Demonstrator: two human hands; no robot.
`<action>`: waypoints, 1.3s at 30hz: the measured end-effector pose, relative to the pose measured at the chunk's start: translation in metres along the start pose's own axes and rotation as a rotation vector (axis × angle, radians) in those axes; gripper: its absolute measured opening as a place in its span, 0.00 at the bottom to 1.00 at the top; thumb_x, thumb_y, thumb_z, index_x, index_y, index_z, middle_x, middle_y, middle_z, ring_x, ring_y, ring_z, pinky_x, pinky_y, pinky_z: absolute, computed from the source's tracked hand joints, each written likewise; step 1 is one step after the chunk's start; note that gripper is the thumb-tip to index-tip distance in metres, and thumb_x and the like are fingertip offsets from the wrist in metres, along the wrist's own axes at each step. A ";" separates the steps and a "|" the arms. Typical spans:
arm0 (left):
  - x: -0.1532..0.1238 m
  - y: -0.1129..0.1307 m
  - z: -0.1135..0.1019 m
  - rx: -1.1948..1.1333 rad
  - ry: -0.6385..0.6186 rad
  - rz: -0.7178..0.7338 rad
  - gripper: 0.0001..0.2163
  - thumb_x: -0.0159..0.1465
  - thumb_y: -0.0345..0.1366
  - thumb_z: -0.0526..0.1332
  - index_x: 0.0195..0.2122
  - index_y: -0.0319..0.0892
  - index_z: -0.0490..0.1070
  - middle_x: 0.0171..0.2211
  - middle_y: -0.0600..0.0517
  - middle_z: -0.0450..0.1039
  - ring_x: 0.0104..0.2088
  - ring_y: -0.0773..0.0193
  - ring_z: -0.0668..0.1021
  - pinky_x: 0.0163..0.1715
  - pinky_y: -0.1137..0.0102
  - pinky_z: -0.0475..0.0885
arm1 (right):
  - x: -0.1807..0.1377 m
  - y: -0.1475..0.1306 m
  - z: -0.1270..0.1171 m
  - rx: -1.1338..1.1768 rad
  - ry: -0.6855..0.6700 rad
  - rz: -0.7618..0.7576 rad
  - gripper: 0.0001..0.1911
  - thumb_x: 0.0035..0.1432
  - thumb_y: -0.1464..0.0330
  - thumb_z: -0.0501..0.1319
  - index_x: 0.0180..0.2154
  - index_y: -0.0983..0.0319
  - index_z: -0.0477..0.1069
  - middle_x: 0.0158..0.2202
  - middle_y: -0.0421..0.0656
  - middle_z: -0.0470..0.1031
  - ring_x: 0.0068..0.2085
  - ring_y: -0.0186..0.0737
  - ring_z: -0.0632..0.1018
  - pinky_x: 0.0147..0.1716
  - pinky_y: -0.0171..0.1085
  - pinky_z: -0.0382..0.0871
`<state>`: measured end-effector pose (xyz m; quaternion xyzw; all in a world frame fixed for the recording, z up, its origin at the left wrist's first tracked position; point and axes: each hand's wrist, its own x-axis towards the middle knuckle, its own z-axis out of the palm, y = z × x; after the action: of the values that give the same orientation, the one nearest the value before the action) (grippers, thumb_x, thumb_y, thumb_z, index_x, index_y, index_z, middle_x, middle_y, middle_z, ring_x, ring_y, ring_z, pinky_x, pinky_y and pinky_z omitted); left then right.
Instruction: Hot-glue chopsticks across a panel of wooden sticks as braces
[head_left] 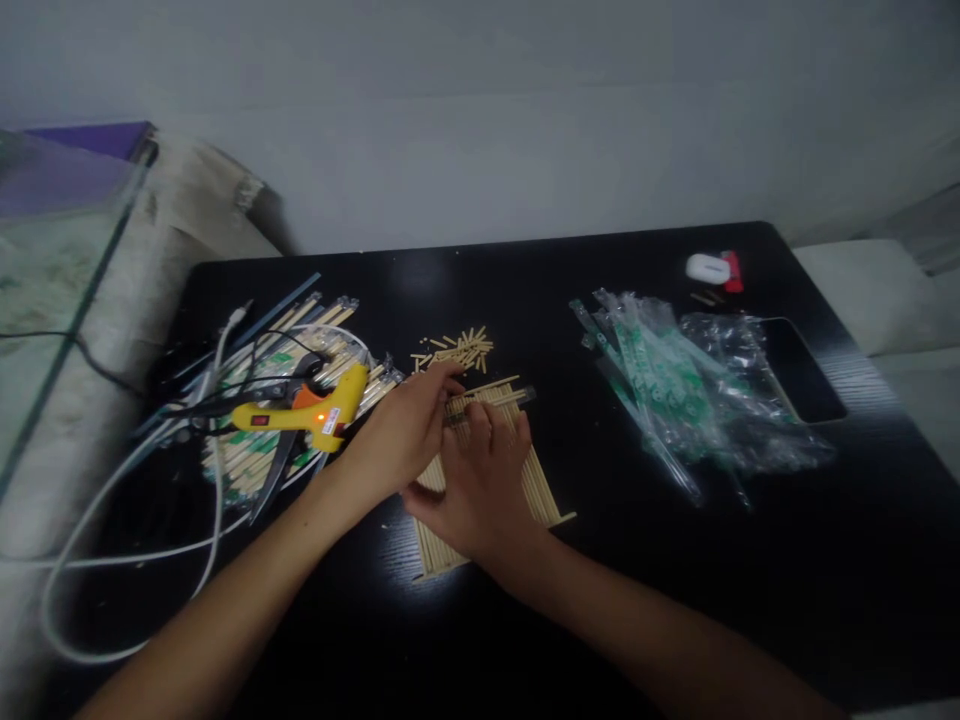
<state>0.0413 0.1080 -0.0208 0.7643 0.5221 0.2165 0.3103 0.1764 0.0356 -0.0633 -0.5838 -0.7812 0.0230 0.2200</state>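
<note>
A flat mat of wooden sticks (544, 490) laid side by side lies on the black table (525, 290). My right hand (480, 480) rests palm down on the mat, fingers spread and pressing it. My left hand (409, 430) reaches over from the left and pinches a stick (495, 397) at the mat's far edge. A small heap of short cut stick pieces (454, 348) lies just beyond the hands.
A yellow glue gun (315, 412) with a lit red lamp rests on a pile of wrapped chopsticks (255, 455) at the left, with scissors and white and black cables. Empty plastic wrappers (675, 390) lie right. A phone (799, 370), white case (707, 268) sit far right.
</note>
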 end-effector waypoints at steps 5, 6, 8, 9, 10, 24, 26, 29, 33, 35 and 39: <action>0.003 0.003 -0.003 0.024 -0.044 0.056 0.15 0.77 0.36 0.48 0.60 0.42 0.67 0.48 0.45 0.82 0.48 0.57 0.84 0.50 0.59 0.78 | 0.001 -0.001 0.000 0.007 -0.010 0.001 0.35 0.61 0.45 0.60 0.60 0.62 0.71 0.61 0.61 0.70 0.63 0.67 0.65 0.64 0.70 0.49; 0.003 0.003 -0.004 0.029 -0.053 0.073 0.15 0.77 0.35 0.48 0.60 0.42 0.67 0.48 0.45 0.81 0.48 0.57 0.84 0.50 0.59 0.78 | 0.001 -0.001 0.000 0.006 -0.008 0.001 0.35 0.61 0.45 0.60 0.61 0.62 0.71 0.61 0.61 0.70 0.63 0.68 0.65 0.64 0.71 0.49; 0.003 0.002 -0.005 0.047 -0.067 0.099 0.15 0.77 0.34 0.47 0.60 0.42 0.67 0.48 0.45 0.81 0.48 0.57 0.83 0.49 0.59 0.78 | 0.000 -0.002 0.001 0.002 -0.011 0.004 0.36 0.61 0.46 0.60 0.61 0.63 0.71 0.62 0.62 0.70 0.64 0.68 0.65 0.65 0.71 0.48; 0.003 0.002 -0.006 0.057 -0.074 0.107 0.15 0.77 0.34 0.47 0.59 0.42 0.67 0.47 0.45 0.81 0.47 0.57 0.83 0.49 0.59 0.78 | 0.000 -0.002 0.002 0.000 -0.012 0.006 0.35 0.62 0.46 0.60 0.61 0.63 0.71 0.62 0.62 0.70 0.64 0.67 0.65 0.65 0.71 0.48; 0.003 0.002 -0.006 0.067 -0.083 0.109 0.15 0.77 0.34 0.47 0.59 0.42 0.67 0.47 0.45 0.81 0.47 0.57 0.83 0.49 0.59 0.78 | -0.001 -0.002 0.002 -0.002 -0.011 0.008 0.36 0.62 0.46 0.60 0.61 0.63 0.71 0.62 0.62 0.70 0.64 0.67 0.65 0.65 0.71 0.47; 0.022 0.009 -0.006 0.020 -0.150 0.003 0.16 0.69 0.28 0.54 0.57 0.46 0.69 0.48 0.51 0.83 0.46 0.60 0.84 0.48 0.64 0.77 | 0.001 -0.001 0.001 -0.024 0.019 -0.013 0.42 0.62 0.44 0.60 0.64 0.70 0.67 0.59 0.64 0.71 0.61 0.66 0.66 0.64 0.69 0.52; 0.023 0.009 -0.006 0.028 -0.152 0.008 0.17 0.68 0.27 0.55 0.57 0.46 0.70 0.49 0.51 0.82 0.48 0.60 0.84 0.49 0.64 0.77 | 0.000 -0.001 0.002 -0.015 0.019 -0.013 0.43 0.61 0.44 0.61 0.65 0.70 0.66 0.60 0.64 0.70 0.62 0.66 0.65 0.64 0.70 0.51; 0.024 0.011 -0.005 0.067 -0.172 0.018 0.17 0.67 0.27 0.55 0.56 0.45 0.70 0.50 0.50 0.81 0.48 0.58 0.83 0.49 0.64 0.77 | -0.001 0.000 0.004 0.006 0.017 -0.016 0.43 0.61 0.45 0.62 0.65 0.69 0.66 0.61 0.64 0.69 0.63 0.67 0.63 0.64 0.70 0.49; 0.024 0.013 -0.007 0.126 -0.200 0.037 0.17 0.66 0.27 0.55 0.55 0.45 0.70 0.48 0.49 0.81 0.46 0.56 0.83 0.46 0.62 0.76 | -0.001 0.000 0.004 0.020 0.010 -0.023 0.41 0.61 0.46 0.62 0.64 0.68 0.67 0.62 0.64 0.67 0.64 0.68 0.62 0.65 0.70 0.48; 0.024 0.013 -0.008 0.140 -0.204 0.042 0.17 0.66 0.27 0.55 0.55 0.45 0.69 0.48 0.49 0.81 0.45 0.55 0.83 0.45 0.62 0.76 | -0.001 0.000 0.004 0.010 -0.001 -0.019 0.40 0.62 0.45 0.61 0.65 0.66 0.67 0.62 0.63 0.67 0.64 0.68 0.62 0.65 0.71 0.49; 0.024 0.013 -0.010 0.140 -0.209 0.049 0.17 0.65 0.26 0.55 0.53 0.46 0.69 0.47 0.49 0.81 0.45 0.55 0.83 0.44 0.62 0.75 | -0.002 0.000 0.005 0.010 -0.031 -0.009 0.41 0.63 0.45 0.60 0.65 0.67 0.65 0.63 0.63 0.67 0.65 0.68 0.61 0.65 0.72 0.48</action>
<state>0.0523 0.1299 -0.0048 0.8150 0.4820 0.1064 0.3035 0.1751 0.0348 -0.0680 -0.5788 -0.7869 0.0350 0.2110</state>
